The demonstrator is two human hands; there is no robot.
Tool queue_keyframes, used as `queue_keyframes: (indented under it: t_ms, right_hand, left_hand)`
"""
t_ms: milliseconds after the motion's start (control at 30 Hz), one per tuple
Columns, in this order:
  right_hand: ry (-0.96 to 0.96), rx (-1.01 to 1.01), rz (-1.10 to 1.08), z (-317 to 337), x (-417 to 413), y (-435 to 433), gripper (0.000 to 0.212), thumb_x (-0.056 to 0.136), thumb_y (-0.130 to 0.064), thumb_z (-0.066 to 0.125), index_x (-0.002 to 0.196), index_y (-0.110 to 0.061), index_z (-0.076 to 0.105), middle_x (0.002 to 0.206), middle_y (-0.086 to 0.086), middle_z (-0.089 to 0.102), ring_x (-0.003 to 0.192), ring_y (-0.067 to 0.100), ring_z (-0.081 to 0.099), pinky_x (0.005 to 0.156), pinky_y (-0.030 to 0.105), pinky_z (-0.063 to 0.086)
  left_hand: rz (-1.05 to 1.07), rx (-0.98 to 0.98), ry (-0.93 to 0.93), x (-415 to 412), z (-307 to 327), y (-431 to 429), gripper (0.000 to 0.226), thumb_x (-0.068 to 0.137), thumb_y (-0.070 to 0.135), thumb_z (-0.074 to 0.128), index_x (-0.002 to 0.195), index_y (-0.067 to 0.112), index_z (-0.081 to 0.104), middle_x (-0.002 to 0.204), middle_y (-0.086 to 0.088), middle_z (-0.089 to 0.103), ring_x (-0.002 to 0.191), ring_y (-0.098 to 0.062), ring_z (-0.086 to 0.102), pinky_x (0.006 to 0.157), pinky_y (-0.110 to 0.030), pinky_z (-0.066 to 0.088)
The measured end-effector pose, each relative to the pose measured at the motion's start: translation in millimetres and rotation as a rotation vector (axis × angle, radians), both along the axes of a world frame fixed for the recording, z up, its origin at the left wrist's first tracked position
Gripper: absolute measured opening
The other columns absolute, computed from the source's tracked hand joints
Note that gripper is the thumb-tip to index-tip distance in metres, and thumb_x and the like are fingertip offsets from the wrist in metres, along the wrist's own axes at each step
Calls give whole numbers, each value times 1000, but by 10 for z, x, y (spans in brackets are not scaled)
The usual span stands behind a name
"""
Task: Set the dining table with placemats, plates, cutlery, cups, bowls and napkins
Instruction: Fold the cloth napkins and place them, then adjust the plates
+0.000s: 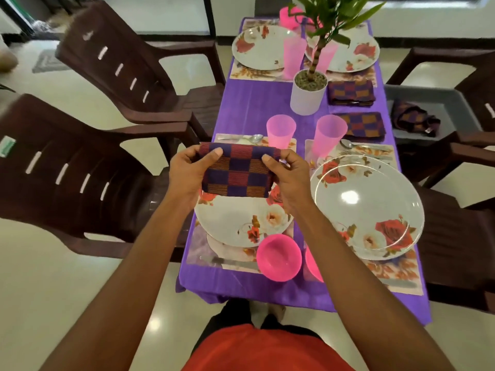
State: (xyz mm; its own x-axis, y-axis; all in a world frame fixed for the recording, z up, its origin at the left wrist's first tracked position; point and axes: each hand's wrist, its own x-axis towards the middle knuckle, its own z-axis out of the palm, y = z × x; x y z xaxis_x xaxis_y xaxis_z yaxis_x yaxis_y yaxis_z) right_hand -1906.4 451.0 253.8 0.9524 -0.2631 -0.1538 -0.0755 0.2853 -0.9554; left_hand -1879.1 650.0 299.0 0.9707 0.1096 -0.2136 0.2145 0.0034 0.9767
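A folded napkin [237,172], checked purple and orange, is pinched at its top corners by the left hand [187,174] and right hand [288,179]. It hangs over a floral plate [241,223] near the table's [241,103] near edge, pink bowl [278,257] beside.

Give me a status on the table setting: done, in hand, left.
Done: four plates on placemats, pink cups set, two folded napkins laid out. In hand: the left hand and right hand hold a checked napkin above the near-left plate. Left: place it; a crumpled napkin lies in the grey tray, likely for the last setting.
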Motion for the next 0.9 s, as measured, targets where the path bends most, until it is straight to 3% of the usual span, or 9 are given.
queue_keyframes:
  t_ms: [100, 200, 367, 533, 600, 700, 800, 900]
  right_hand:
    - [5, -117, -26, 48, 219, 58, 18, 87, -6, 75, 103, -1, 67, 86, -6, 74, 82, 14, 73, 73, 35, 61]
    - [8, -300, -53, 77, 483, 142, 16, 88, -9, 76, 97, -8, 62, 86, -9, 69, 78, 3, 69, 66, 24, 57]
    - [-4, -372, -109, 65, 1095, 376, 33, 86, -5, 74, 91, -25, 50, 93, -1, 61, 90, 21, 64, 74, 34, 59]
    - [-10, -455, -117, 14, 1670, 579, 47, 95, 0, 58, 130, -28, 42, 110, 1, 60, 91, 4, 61, 71, 18, 53]
    - [17, -709, -48, -70, 1936, 612, 54, 97, -1, 53, 141, -28, 39, 124, 5, 56, 99, 14, 60, 83, 27, 54]
    - [216, -1079, 104, -208, 2358, 586, 57, 93, -2, 55, 143, -25, 40, 129, 12, 45, 96, 30, 59, 78, 38, 47]
    - [308, -1251, 148, -341, 2708, 557, 55, 91, -3, 57, 141, -19, 41, 135, 16, 38, 100, 38, 59, 77, 42, 48]
    - [398, -1350, 140, -551, 2972, 499, 56, 92, -2, 55, 143, -19, 39, 139, 16, 34, 107, 39, 54, 75, 44, 46]
  left_hand:
    - [29, 34, -11, 204, -72, 36, 22, 85, 15, 77, 105, 17, 69, 100, -3, 75, 91, -20, 74, 74, -35, 61]
    - [21, 87, -54, 464, -136, 97, 23, 85, 11, 76, 103, 18, 64, 96, 0, 74, 88, -17, 74, 73, -31, 61]
    - [15, 55, -58, 1011, -305, 284, 32, 93, 12, 67, 117, 16, 45, 108, 1, 67, 92, -8, 69, 70, -20, 58]
    - [-153, 174, 30, 1621, -698, 336, 21, 105, 26, 47, 123, 17, 48, 107, 3, 64, 93, -8, 65, 69, -17, 55]
    - [-159, 206, 5, 1879, -856, 307, 21, 105, 23, 47, 125, 20, 42, 109, 5, 61, 96, -10, 66, 77, -26, 58]
    - [-175, 219, -29, 2261, -1065, 215, 24, 102, 18, 51, 119, 29, 37, 112, -1, 63, 99, -21, 69, 80, -41, 60]
    - [-256, 393, -102, 2581, -1271, 92, 17, 102, 10, 48, 104, 26, 44, 98, 2, 62, 85, -18, 66, 76, -39, 57]
    - [-357, 446, -70, 2829, -1441, -60, 27, 99, -2, 47, 92, 22, 57, 99, 1, 62, 93, -21, 62, 85, -34, 54]
